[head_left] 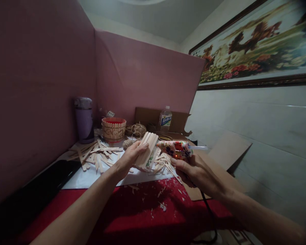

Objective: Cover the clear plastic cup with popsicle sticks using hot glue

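Observation:
My left hand (132, 154) grips a small clear container faced with upright wooden craft sticks (147, 146), holding it tilted above the table. Part of the clear wall (151, 159), with something green behind it, shows on the right side. A flower-patterned hot glue gun (177, 149) is in my right hand (191, 168), its nozzle pointing left at the container's edge. An orange light glows on its body, and a clear glue stick (200, 147) sticks out of its back. Whether the nozzle touches the container, I cannot tell.
Loose craft sticks (91, 153) lie on white paper to the left, more broken pieces (164, 161) to the right. Behind stand a purple bottle (84, 120), a stick-covered basket (114, 131), twine (138, 130) and a plastic bottle (165, 119). A black cord (209, 211) hangs below the gun.

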### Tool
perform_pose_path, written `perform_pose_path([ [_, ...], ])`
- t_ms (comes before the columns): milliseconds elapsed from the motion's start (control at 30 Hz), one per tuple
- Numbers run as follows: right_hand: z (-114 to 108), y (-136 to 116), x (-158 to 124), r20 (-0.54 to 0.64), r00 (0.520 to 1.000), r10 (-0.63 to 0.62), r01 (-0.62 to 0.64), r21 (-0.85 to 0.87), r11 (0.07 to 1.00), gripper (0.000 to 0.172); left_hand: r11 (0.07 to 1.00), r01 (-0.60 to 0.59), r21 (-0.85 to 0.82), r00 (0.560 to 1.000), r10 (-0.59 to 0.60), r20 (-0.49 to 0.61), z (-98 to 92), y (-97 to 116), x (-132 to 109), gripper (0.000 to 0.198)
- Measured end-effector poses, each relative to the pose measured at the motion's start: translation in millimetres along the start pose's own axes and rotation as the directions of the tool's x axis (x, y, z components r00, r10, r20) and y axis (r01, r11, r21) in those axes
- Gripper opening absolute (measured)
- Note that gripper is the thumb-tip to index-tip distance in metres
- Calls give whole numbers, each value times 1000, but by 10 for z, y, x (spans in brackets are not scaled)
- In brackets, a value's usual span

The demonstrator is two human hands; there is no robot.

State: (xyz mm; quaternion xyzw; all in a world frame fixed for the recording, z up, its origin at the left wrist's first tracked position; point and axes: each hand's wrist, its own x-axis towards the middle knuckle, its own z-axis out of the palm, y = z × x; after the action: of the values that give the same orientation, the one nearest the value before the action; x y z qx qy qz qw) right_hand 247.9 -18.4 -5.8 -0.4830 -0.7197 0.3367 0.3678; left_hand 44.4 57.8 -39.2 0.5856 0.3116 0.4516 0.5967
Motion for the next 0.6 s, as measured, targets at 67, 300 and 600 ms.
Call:
perform_pose_path([
  [67, -10, 4, 0, 5, 1000, 17, -17, -19, 1000, 41, 1000, -2, 2, 1000, 2, -1, -8, -11, 4, 54],
  [300, -26, -28, -4, -42, 998, 37, -39, -42, 998, 45, 999, 21, -40, 1000, -20, 10, 7, 7, -4, 52],
  [600, -55, 41, 20, -61, 997, 45, -46, -15, 999, 52, 999, 25, -24, 999, -24, 27, 2, 9, -6, 48],
])
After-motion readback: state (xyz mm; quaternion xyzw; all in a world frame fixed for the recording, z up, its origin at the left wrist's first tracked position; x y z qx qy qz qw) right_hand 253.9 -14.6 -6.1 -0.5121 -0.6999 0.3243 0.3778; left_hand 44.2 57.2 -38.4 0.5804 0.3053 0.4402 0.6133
